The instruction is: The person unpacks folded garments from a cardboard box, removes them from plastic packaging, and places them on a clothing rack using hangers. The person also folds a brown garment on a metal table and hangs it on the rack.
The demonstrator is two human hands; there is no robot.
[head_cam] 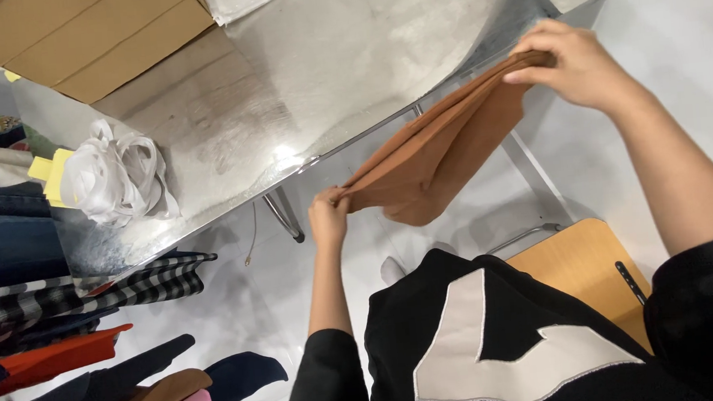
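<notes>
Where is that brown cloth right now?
The brown cloth hangs mid-frame, stretched between the left hand and right hand, just off the metal table edge.

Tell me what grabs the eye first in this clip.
A rust-brown cloth stretched in mid-air between the left hand and the right hand, beside a shiny metal table. On the table's left edge sits a white tangle of straps; folded clothes stack at far left.

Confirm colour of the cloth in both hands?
Plain rust-brown cloth, seen clearly in the head view.
</notes>
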